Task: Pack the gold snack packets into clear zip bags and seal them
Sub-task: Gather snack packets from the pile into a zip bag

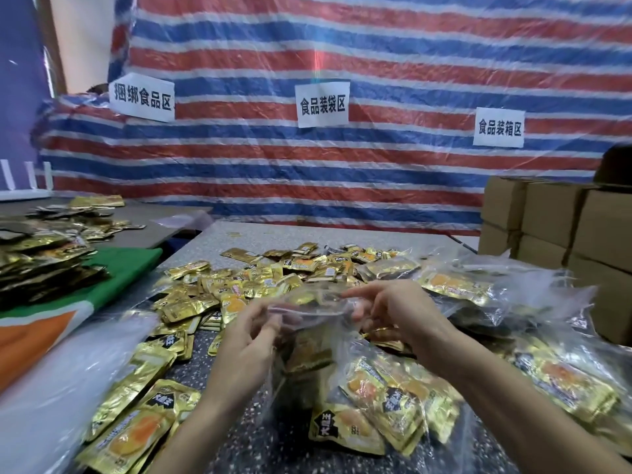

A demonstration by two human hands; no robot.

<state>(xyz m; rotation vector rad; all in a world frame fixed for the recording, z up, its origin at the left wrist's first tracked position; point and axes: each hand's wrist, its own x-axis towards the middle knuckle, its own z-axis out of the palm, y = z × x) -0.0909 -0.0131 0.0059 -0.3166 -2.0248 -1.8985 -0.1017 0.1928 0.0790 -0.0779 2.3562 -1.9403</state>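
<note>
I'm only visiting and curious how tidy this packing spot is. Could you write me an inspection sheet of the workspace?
Surface: speckled table, mostly covered.
Job's things: loose gold packets in a heap; one clear bag with packets inside; filled bags at right.
Clutter: green and orange cloth and dark packets at left.
Hands: left hand and right hand both pinch the bag's top edge.
Cables: nothing seen.
Surroundings: striped tarp with three paper signs; boxes at right.

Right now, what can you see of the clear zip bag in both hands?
The clear, crinkled plastic zip bag stands upright, mouth up, over the speckled dark table. Gold snack packets fill its lower part. The left hand and right hand pinch its top edge; I cannot tell whether it is sealed.
</note>
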